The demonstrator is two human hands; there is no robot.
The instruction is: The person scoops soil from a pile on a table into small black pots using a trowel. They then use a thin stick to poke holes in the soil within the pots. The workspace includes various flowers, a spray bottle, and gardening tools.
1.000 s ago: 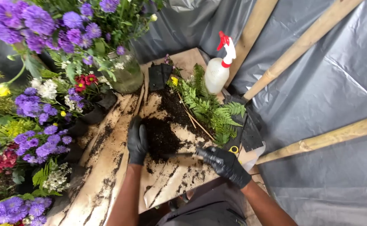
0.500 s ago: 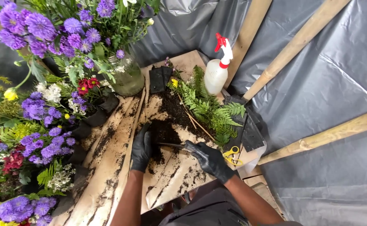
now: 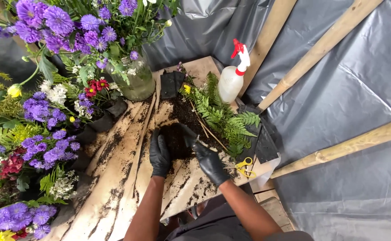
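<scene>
While both gloved hands are cupping the dark soil mound (image 3: 176, 140) on the table (image 3: 115, 196), the gathering-and-packing step appears to be under way: the left hand (image 3: 159, 154) is pressing flat against the mound's left flank, and the right hand (image 3: 206, 156) is curling around its right side. The fern fronds (image 3: 224, 117) are lying just right of the mound, and the yellow scissors (image 3: 244, 166) are resting beyond them. Judging by this, firming the mound calls for even inward pressure from both palms.

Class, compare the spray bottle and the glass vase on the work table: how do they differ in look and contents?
The spray bottle is white and opaque with a red trigger top; the glass vase is clear and open-topped. The spray bottle is slim and shows nothing of its contents, while the glass vase is broad and holds purple flowers and green stems. Both stand upright at the back of the soil-strewn table.
</scene>
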